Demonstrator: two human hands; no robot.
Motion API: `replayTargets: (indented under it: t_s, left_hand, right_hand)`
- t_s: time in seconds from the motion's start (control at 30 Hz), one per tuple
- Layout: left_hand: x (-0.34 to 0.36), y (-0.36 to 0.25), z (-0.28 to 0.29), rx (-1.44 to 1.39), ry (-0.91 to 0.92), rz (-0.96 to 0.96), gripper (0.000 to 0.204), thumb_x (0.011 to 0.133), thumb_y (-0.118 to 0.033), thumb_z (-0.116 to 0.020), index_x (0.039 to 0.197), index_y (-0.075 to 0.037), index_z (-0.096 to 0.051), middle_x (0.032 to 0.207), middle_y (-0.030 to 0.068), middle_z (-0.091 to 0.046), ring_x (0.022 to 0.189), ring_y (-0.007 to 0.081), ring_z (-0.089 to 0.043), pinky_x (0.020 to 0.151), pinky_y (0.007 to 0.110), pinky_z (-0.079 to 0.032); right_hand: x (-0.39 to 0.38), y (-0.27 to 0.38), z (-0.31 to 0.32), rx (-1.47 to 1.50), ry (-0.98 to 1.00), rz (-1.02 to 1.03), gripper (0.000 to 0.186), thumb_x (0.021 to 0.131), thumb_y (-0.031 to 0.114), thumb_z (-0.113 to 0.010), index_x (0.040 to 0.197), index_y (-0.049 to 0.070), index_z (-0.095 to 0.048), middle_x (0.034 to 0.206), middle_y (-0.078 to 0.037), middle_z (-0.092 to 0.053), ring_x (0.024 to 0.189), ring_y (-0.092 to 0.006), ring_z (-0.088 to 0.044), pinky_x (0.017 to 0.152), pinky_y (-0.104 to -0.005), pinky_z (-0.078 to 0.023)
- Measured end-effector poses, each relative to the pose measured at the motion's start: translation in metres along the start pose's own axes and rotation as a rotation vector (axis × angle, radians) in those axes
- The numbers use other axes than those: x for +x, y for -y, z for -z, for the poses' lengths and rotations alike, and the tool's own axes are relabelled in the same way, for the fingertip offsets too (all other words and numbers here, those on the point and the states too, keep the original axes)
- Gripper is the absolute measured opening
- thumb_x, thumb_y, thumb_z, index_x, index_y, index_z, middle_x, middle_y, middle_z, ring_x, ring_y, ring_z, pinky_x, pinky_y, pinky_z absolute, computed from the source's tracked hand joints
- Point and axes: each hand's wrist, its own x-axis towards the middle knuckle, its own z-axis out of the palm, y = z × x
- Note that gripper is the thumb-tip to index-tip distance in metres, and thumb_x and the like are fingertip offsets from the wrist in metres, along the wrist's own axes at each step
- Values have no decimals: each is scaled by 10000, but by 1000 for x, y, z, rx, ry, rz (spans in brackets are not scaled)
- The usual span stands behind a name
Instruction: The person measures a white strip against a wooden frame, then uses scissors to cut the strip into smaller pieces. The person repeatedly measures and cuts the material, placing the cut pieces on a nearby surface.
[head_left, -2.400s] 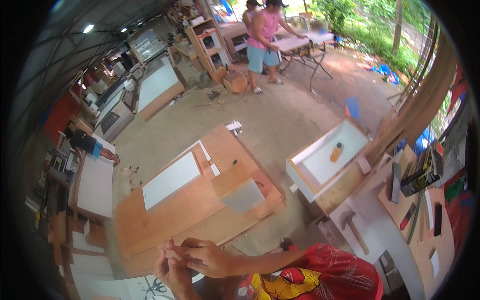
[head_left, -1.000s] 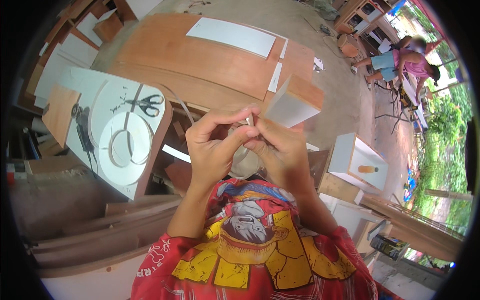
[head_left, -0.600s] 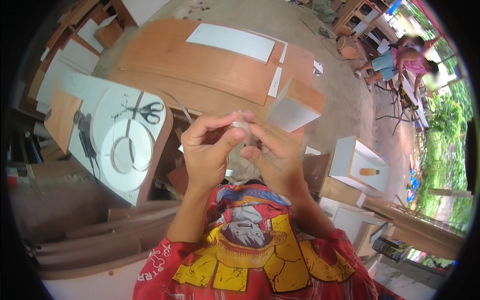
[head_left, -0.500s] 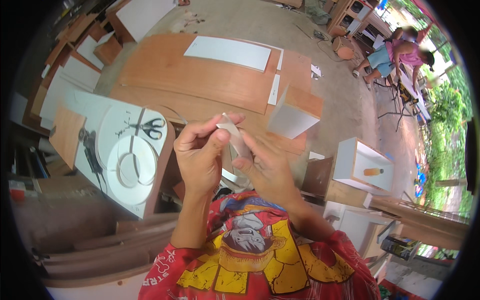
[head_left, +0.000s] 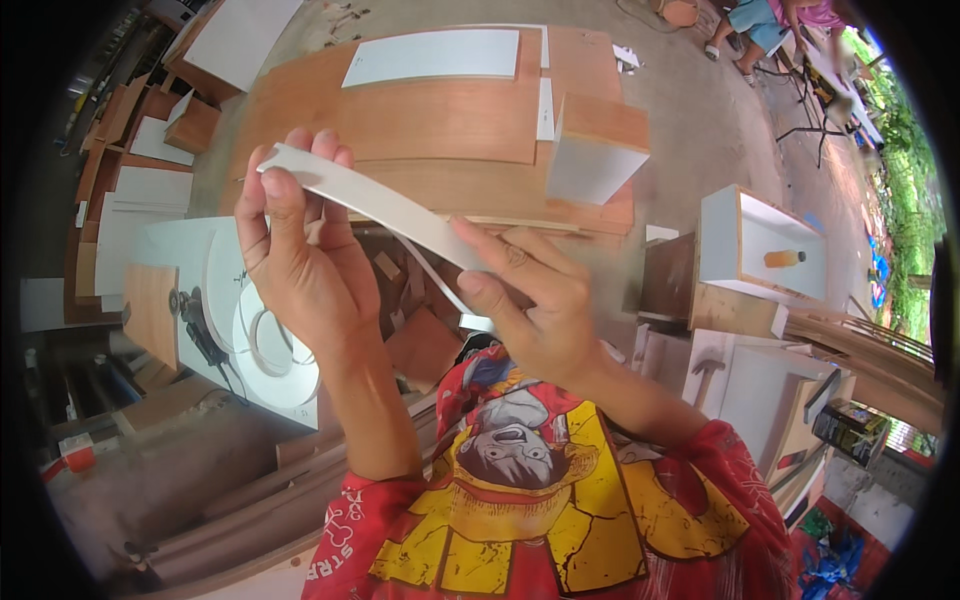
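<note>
Edge-banding strip [head_left: 385,207], white, left of frame centre, slants gently bowed between both hands. Left hand [head_left: 312,265] pinches upper-left end; right hand [head_left: 535,300] pinches lower down. Already stretched out, not laid on white panel [head_left: 430,57], upper centre; lower end unclear.

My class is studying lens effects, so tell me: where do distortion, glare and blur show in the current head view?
Head view: fisheye curvature bends the planks at lower left, which also look soft; head view: greenery at far right is bright, partly washed out; head view: the strip between left hand and right hand looks clearer.
</note>
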Motion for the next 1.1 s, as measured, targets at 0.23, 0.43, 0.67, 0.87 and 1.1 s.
replayTargets:
  t_s: [0.23, 0.43, 0.67, 0.87, 1.1]
  left_hand:
    - [-22, 6, -2, -113, 182, 64, 486, 1046, -277, -612, 1473, -175, -404, 1327, 180, -585, 1052, 282, -683, 891, 546, -634]
    - [-27, 11, -5, -382, 270, 96, 524, 1123, -316, -435, 1603, -286, -227, 1019, 100, -567, 805, 144, -504, 685, 298, -477]
    - [-24, -6, -3, -446, 94, 72, 440, 1134, -289, -417, 1562, -234, -328, 888, 41, -504, 750, 106, -434, 657, 250, -399]
    - [-25, -19, 5, -461, 17, 82, 311, 1139, -360, -371, 1440, -288, -337, 862, 83, -512, 573, 112, -408, 513, 245, -364]
    - [-30, -23, 8, -368, -147, -20, 268, 1142, -422, -286, 1316, -249, -396, 775, 55, -424, 502, 93, -279, 452, 241, -248]
  right_hand:
    - [0, 9, 4, -39, 60, -57, 456, 866, -18, -762, 1315, 26, -697, 850, -72, -633, 643, -141, -544, 578, -280, -444]
    - [16, 19, -5, -117, 129, -8, 413, 879, -2, -748, 1289, 19, -709, 912, -115, -695, 678, -166, -609, 617, -302, -488]
    - [24, 37, -14, -190, 263, -1, 381, 892, 55, -744, 1268, 1, -711, 966, -189, -721, 826, -294, -711, 753, -357, -537]
    - [24, 41, -20, -103, 305, 69, 316, 908, 49, -716, 1214, -29, -722, 869, -189, -700, 766, -278, -690, 718, -366, -527]
    - [18, 35, -24, -114, 389, 37, 319, 926, 76, -712, 1226, -31, -710, 837, -167, -680, 704, -262, -649, 669, -369, -502]
